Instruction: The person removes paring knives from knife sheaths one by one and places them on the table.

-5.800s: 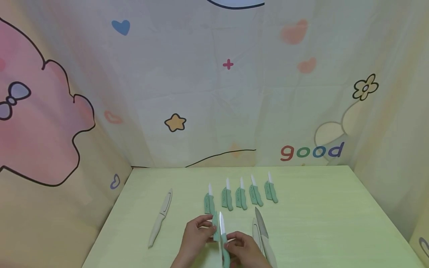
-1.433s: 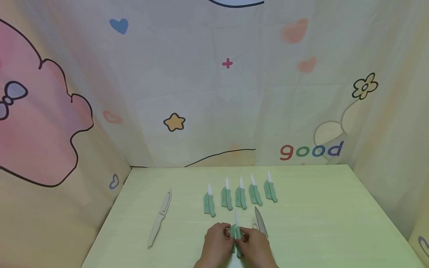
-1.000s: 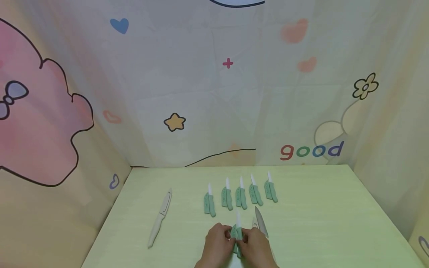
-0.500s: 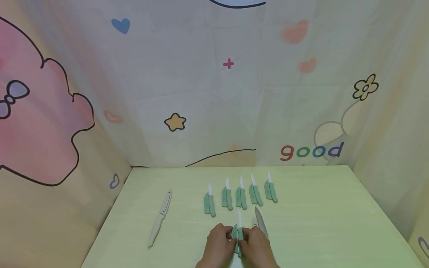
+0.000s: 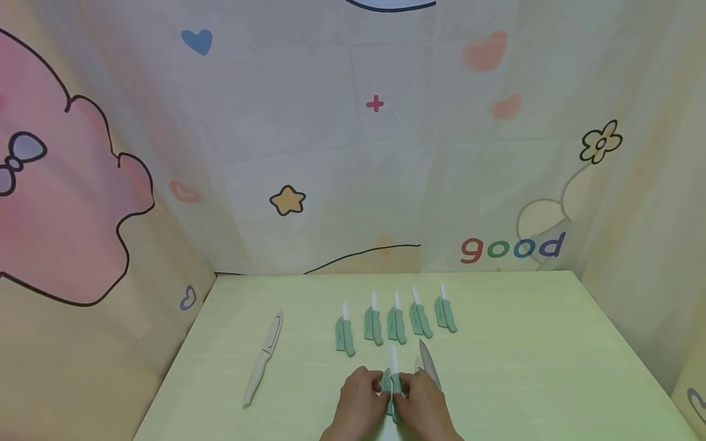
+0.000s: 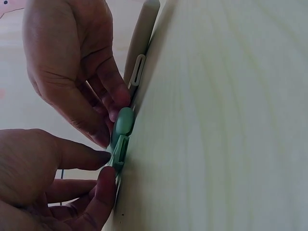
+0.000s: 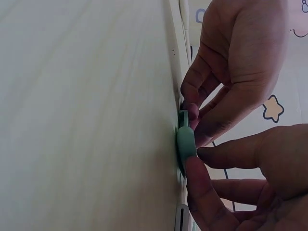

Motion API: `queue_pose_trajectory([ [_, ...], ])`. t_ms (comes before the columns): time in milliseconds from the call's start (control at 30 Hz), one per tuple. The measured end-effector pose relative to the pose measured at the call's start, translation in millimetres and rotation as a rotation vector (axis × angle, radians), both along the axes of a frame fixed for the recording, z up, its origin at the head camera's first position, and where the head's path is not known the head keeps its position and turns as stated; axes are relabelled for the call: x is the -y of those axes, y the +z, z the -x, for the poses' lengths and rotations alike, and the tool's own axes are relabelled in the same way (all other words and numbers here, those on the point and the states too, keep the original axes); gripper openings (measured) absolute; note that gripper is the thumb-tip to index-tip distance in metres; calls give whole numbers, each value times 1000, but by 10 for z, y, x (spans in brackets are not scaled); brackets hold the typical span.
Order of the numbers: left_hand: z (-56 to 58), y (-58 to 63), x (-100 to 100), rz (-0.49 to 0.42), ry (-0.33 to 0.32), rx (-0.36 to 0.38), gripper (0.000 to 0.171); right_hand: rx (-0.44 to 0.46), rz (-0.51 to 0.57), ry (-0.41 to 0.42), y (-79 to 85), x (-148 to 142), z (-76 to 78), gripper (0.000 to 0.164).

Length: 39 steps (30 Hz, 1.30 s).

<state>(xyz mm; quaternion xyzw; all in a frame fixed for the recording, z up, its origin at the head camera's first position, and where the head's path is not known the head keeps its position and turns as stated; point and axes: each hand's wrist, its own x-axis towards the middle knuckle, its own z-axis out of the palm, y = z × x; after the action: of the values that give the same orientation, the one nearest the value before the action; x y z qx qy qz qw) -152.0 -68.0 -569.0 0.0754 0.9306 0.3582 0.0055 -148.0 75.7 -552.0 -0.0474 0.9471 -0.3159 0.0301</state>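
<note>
Near the front of the table, a green-handled paring knife [image 5: 394,361] with a white blade lies beside its green blade sheath [image 5: 386,384]. My left hand [image 5: 360,399] pinches the sheath between thumb and fingers. Close by on the right, my right hand [image 5: 426,403] pinches the knife's handle. The left wrist view shows the handle end [image 6: 126,120] and the sheath's open slot [image 6: 121,153] low against the tabletop. In the right wrist view the handle [image 7: 186,142] hides most of the sheath [image 7: 183,117]. The blade points away from me, bare.
Several green paring knives [image 5: 396,324], each beside its sheath, form a row farther back. A beige sheathed knife [image 5: 263,361] lies at left. Behind my right hand are a bare steel-bladed knife [image 5: 429,364] and a beige sheath [image 5: 419,364], partly hidden. A printed curtain [image 5: 331,122] surrounds the table [image 5: 524,355].
Earlier both hands held the sheath and knife apart, farther left. They have since come right and down, bringing the two together on the table. Over the last second they shifted only very slightly.
</note>
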Motion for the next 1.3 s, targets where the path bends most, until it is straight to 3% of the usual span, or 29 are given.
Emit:
queue_pose_trajectory([
  [133, -1, 16, 21, -3, 14, 5, 11, -7, -4, -18, 27, 2, -5, 30],
  [267, -11, 36, 76, -38, 41, -5, 27, -34, 24, -40, 51, 18, -18, 33],
  [433, -27, 47, 180, -49, 70, -62, 33, -118, 105, -44, 75, 65, -54, 30],
  [533, -40, 53, 243, -51, 86, -75, 33, -121, 192, -21, 96, 103, -84, 29],
  [1000, -100, 133, 556, -98, 144, 23, 37, 235, 720, 92, 79, 358, -137, 36],
  [1300, -181, 176, 828, -102, 184, 31, 38, 352, 866, 177, 76, 636, -110, 36],
])
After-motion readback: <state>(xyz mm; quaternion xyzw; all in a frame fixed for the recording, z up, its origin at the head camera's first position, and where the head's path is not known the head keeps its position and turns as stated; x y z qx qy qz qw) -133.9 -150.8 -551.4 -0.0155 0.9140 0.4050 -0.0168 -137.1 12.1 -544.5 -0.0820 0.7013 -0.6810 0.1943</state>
